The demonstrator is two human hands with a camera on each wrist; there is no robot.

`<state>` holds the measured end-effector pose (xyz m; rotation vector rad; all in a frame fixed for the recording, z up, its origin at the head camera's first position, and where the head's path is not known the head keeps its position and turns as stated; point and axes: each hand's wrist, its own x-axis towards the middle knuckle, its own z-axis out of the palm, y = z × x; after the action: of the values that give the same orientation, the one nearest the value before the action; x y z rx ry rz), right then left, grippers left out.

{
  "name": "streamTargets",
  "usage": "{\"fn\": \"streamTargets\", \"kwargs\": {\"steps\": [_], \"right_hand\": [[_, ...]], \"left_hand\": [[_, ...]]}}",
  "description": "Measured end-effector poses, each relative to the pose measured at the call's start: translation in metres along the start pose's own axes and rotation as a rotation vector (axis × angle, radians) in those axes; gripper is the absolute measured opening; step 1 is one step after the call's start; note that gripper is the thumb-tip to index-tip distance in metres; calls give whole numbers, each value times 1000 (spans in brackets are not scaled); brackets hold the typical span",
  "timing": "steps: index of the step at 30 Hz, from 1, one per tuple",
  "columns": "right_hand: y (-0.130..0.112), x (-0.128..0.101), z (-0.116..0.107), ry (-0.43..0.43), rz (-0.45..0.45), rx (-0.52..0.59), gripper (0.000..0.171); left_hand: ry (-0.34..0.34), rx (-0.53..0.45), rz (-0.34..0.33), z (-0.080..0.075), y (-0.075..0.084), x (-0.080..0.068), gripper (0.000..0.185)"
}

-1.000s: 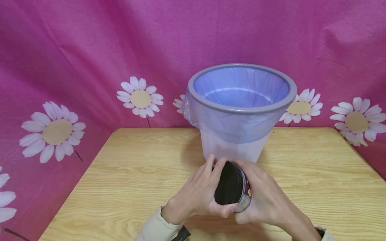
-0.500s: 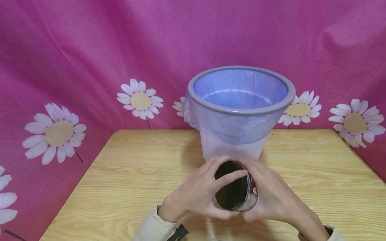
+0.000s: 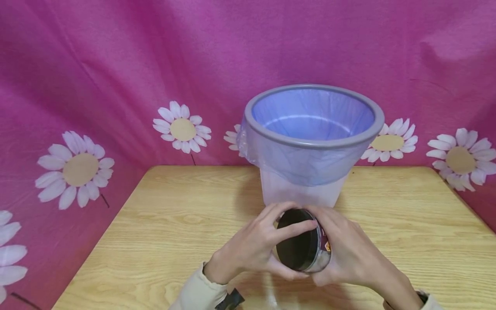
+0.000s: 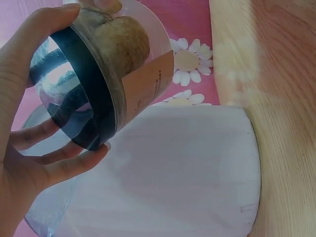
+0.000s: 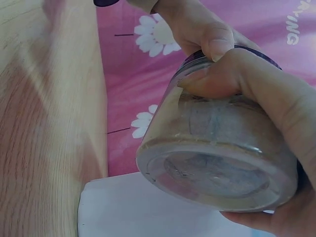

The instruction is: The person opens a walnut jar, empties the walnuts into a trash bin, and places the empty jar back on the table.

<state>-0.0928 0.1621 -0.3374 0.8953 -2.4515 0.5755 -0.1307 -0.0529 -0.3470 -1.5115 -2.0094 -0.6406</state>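
Note:
Both hands hold a clear jar (image 3: pixel 323 252) above the table's near edge, tipped so its black lid (image 3: pixel 296 243) faces me. My left hand (image 3: pixel 259 249) grips the lid's rim with curled fingers and thumb. My right hand (image 3: pixel 348 254) wraps round the jar's body. In the left wrist view the lid (image 4: pixel 79 103) sits in my left hand (image 4: pixel 29 148), and the jar (image 4: pixel 133 64) shows a tan label and brownish contents. The right wrist view looks at the jar's clear base (image 5: pixel 217 173), with my right hand (image 5: pixel 266 89) curled over its side.
A white bin with a grey rim (image 3: pixel 314 144) and a bluish liner bag stands on the wooden table (image 3: pixel 174 224) just behind the hands. A pink cloth with daisies (image 3: pixel 182 128) hangs behind and at both sides.
The jar has tipped so the lid faces me more. My left fingers have shifted round the lid's rim. Both hands stay in about the same place.

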Motion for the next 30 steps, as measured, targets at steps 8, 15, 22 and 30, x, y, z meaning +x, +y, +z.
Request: {"fn": "streamTargets", "kwargs": {"steps": [8, 15, 22, 30], "right_hand": [[-1, 1, 2, -2, 11, -9, 110], [3, 2, 0, -14, 17, 23, 107], [3, 2, 1, -24, 15, 15, 105], [1, 2, 3, -26, 18, 12, 105]], "left_hand": [[-18, -40, -39, -1, -1, 0, 88], [-125, -64, 49, -12, -4, 0, 77], [-118, -104, 73, -14, -4, -1, 68], [-117, -113, 64, -14, -5, -3, 70]]}}
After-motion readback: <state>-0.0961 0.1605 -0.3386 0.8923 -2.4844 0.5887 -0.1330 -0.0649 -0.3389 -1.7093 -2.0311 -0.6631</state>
